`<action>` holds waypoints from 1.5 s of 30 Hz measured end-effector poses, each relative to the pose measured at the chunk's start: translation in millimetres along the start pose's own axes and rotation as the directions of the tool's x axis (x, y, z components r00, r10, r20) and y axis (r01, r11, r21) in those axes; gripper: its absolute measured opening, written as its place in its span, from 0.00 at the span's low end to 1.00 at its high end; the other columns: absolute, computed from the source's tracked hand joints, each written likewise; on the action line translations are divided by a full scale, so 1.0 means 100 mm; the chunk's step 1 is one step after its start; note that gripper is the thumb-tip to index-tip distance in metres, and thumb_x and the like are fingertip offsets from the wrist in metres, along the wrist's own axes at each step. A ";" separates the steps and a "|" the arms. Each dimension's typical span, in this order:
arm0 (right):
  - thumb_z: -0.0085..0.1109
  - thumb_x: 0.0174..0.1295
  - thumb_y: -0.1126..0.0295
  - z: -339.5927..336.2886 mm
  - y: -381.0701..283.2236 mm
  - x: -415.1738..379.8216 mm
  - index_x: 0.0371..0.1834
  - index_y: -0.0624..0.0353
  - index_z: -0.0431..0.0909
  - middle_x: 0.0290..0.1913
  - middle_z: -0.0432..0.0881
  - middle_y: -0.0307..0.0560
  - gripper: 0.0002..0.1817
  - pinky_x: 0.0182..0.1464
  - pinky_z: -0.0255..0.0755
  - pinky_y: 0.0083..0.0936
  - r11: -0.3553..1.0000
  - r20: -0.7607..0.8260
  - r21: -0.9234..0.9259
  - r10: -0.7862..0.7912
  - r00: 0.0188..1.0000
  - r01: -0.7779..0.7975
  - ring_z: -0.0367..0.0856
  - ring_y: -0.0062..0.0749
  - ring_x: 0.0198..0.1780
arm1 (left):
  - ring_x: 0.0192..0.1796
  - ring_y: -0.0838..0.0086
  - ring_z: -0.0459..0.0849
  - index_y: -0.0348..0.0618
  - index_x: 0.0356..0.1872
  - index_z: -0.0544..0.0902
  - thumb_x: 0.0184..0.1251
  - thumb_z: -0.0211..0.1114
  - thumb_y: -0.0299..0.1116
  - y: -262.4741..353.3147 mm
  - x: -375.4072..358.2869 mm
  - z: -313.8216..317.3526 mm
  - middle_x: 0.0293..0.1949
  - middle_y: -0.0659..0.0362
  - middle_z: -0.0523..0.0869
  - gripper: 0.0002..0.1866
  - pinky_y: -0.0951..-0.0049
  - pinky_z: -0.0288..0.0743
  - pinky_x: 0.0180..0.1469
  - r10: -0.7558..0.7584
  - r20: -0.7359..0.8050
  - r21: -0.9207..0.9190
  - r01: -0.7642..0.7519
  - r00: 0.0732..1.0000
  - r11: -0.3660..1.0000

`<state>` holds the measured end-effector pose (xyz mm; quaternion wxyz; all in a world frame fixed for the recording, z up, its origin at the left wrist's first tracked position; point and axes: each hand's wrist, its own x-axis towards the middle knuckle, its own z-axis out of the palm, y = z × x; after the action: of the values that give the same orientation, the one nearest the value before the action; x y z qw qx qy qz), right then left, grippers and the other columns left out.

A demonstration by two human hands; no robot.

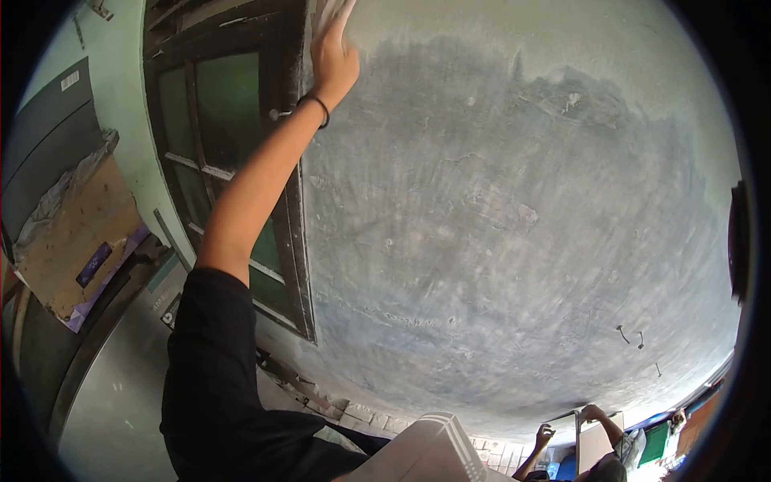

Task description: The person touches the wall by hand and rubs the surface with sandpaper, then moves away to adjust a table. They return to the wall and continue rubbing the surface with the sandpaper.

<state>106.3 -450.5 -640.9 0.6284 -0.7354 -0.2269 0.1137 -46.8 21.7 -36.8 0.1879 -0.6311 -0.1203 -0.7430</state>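
My left hand (333,64) is raised high against the wall (482,209), right by the edge of the dark window frame (301,265). Its fingers are stretched upward, and the tips run to the top edge of the view. A pale patch shows beside the fingers, and I cannot make out whether it is something under them. A black band (317,108) circles the wrist, and a black sleeve (217,345) covers the upper arm. The wall is rubbed grey and patchy, with paler green paint above. My right hand is out of sight.
Leaning at the left are a worn cardboard piece (84,241) and a dark panel (52,136), above a curved grey surface (128,386). Bent nails (630,336) stick out of the wall. At lower right, another person's hands (590,414) are near a pale panel (593,446).
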 end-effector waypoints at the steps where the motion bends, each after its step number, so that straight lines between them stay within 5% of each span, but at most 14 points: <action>1: 0.47 0.72 0.70 0.01 0.00 -0.01 0.63 0.66 0.75 0.55 0.79 0.55 0.20 0.58 0.73 0.36 1.000 0.014 0.005 0.023 1.000 -0.023 0.77 0.40 0.55 | 0.83 0.51 0.56 0.46 0.76 0.70 0.53 0.45 0.04 -0.02 0.07 0.06 0.80 0.48 0.63 0.45 0.58 0.47 0.84 0.007 -0.001 -0.007 -0.007 1.000 1.000; 5: 0.46 0.69 0.72 0.02 0.18 0.00 0.62 0.66 0.75 0.56 0.79 0.57 0.20 0.57 0.73 0.35 1.000 0.064 -0.013 0.017 0.998 -0.016 0.78 0.40 0.55 | 0.83 0.51 0.57 0.45 0.77 0.68 0.51 0.46 0.04 -0.11 0.42 0.09 0.80 0.45 0.62 0.46 0.57 0.48 0.83 -0.174 -0.165 -0.059 0.167 0.971 0.984; 8: 0.46 0.69 0.74 0.21 0.17 0.09 0.62 0.66 0.76 0.56 0.79 0.56 0.20 0.58 0.72 0.38 1.000 0.118 -0.007 -0.014 0.993 0.015 0.78 0.42 0.54 | 0.83 0.51 0.56 0.45 0.77 0.69 0.50 0.46 0.03 -0.19 0.25 0.07 0.80 0.45 0.62 0.47 0.58 0.48 0.83 -0.045 -0.197 0.011 0.048 0.979 0.999; 12: 0.47 0.69 0.73 0.35 0.05 0.10 0.64 0.65 0.75 0.54 0.80 0.54 0.21 0.54 0.71 0.35 0.994 0.089 0.028 -0.104 0.991 0.102 0.78 0.38 0.52 | 0.82 0.51 0.57 0.46 0.76 0.70 0.51 0.46 0.04 -0.10 0.14 0.05 0.81 0.46 0.61 0.46 0.59 0.50 0.83 -0.089 -0.110 0.074 0.097 0.990 0.993; 14: 0.48 0.68 0.73 0.36 0.03 0.04 0.65 0.64 0.74 0.53 0.80 0.53 0.22 0.51 0.72 0.32 0.996 0.131 0.054 0.058 0.990 -0.066 0.77 0.35 0.48 | 0.82 0.51 0.57 0.47 0.76 0.70 0.51 0.46 0.04 -0.29 0.39 0.13 0.81 0.45 0.61 0.46 0.61 0.51 0.83 -0.127 -0.117 0.010 0.129 0.985 0.992; 16: 0.48 0.68 0.74 0.38 -0.02 -0.01 0.65 0.64 0.74 0.53 0.80 0.53 0.22 0.50 0.72 0.32 0.997 0.154 0.043 0.060 0.986 -0.068 0.77 0.34 0.47 | 0.82 0.51 0.57 0.48 0.76 0.71 0.52 0.47 0.04 -0.32 0.57 0.09 0.81 0.45 0.60 0.46 0.63 0.51 0.82 -0.154 -0.189 0.000 0.156 0.970 0.988; 22: 0.48 0.67 0.76 0.40 0.09 -0.11 0.67 0.63 0.73 0.51 0.80 0.52 0.24 0.46 0.73 0.32 0.998 0.181 -0.055 -0.005 0.983 0.015 0.76 0.32 0.44 | 0.83 0.51 0.56 0.47 0.75 0.72 0.53 0.48 0.04 -0.10 0.09 0.11 0.81 0.45 0.60 0.45 0.57 0.52 0.82 0.035 -0.144 0.070 -0.025 0.989 0.997; 24: 0.48 0.67 0.76 0.46 0.14 -0.06 0.67 0.63 0.72 0.50 0.80 0.52 0.24 0.45 0.73 0.31 0.993 0.177 -0.076 -0.072 0.981 0.087 0.76 0.32 0.44 | 0.83 0.51 0.56 0.46 0.75 0.71 0.54 0.48 0.04 -0.14 0.36 0.13 0.81 0.45 0.60 0.44 0.58 0.51 0.83 -0.061 -0.183 -0.044 0.054 0.981 0.998; 26: 0.49 0.66 0.77 0.54 -0.13 -0.07 0.68 0.63 0.72 0.49 0.81 0.51 0.25 0.45 0.73 0.30 0.999 0.209 -0.037 0.041 0.977 -0.034 0.76 0.30 0.44 | 0.83 0.51 0.56 0.46 0.75 0.72 0.54 0.48 0.04 -0.24 0.51 0.15 0.81 0.45 0.59 0.43 0.58 0.50 0.83 -0.078 -0.167 -0.061 0.069 0.983 0.996; 29: 0.48 0.67 0.78 0.69 0.08 0.03 0.66 0.65 0.73 0.46 0.82 0.50 0.23 0.44 0.73 0.29 0.997 0.257 0.075 -0.002 0.966 -0.018 0.77 0.29 0.43 | 0.83 0.51 0.56 0.45 0.75 0.72 0.55 0.48 0.03 -0.30 0.41 0.07 0.81 0.45 0.59 0.43 0.58 0.50 0.83 -0.066 -0.157 -0.058 0.058 0.985 0.997; 35: 0.48 0.68 0.79 0.78 0.10 -0.04 0.62 0.66 0.76 0.44 0.82 0.49 0.19 0.43 0.73 0.28 0.986 0.025 0.155 -0.068 0.997 0.063 0.78 0.31 0.41 | 0.82 0.53 0.58 0.45 0.71 0.76 0.53 0.48 0.03 -0.21 0.22 0.01 0.81 0.48 0.61 0.42 0.59 0.52 0.83 0.002 -0.122 -0.018 -0.004 0.993 1.000; 39: 0.48 0.68 0.80 0.33 0.69 -0.10 0.60 0.67 0.77 0.43 0.82 0.50 0.19 0.43 0.72 0.28 0.987 0.025 -0.160 -0.020 0.999 0.023 0.78 0.32 0.41 | 0.82 0.56 0.60 0.44 0.69 0.78 0.55 0.47 0.03 -0.41 0.53 0.04 0.80 0.50 0.63 0.39 0.61 0.54 0.83 -0.014 -0.092 -0.034 0.011 0.996 0.999; 45: 0.47 0.67 0.81 0.34 0.76 -0.20 0.59 0.68 0.78 0.42 0.82 0.51 0.18 0.41 0.71 0.29 0.982 -0.104 -0.191 -0.034 0.994 0.014 0.79 0.34 0.42 | 0.82 0.57 0.59 0.44 0.69 0.78 0.57 0.48 0.03 -0.35 0.52 0.00 0.79 0.51 0.64 0.38 0.62 0.55 0.83 -0.016 -0.072 -0.020 0.015 0.997 1.000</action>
<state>88.0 -438.8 -723.8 0.5680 -0.7940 -0.2118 0.0446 -68.5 47.0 16.3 0.1804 -0.6047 -0.1112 -0.7678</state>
